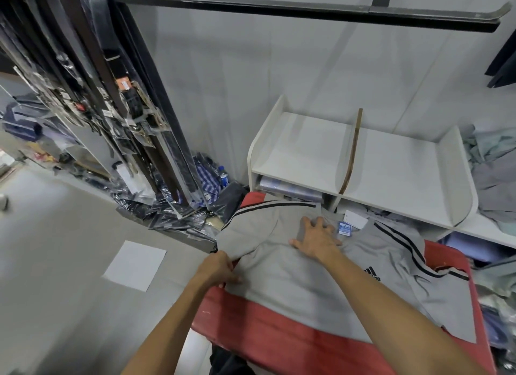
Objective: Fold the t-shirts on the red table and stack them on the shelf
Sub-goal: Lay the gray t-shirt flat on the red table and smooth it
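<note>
A grey t-shirt point(293, 285) with black shoulder stripes and a black chest logo lies spread on the red table point(279, 344). Its left sleeve is folded in toward the chest. My left hand point(220, 268) pinches the shirt's left edge at the table's side. My right hand point(317, 239) presses flat with spread fingers near the collar, beside a blue and white tag point(344, 228). The white shelf point(391, 165) stands just behind the table; its top bays are bare.
A rack of hanging belts point(125, 109) leans at the left, with bagged clothes heaped at its foot. A black rail point(279, 8) runs overhead. Crumpled grey and green garments point(491, 173) pile at the right. A white sheet point(135, 264) lies on the floor.
</note>
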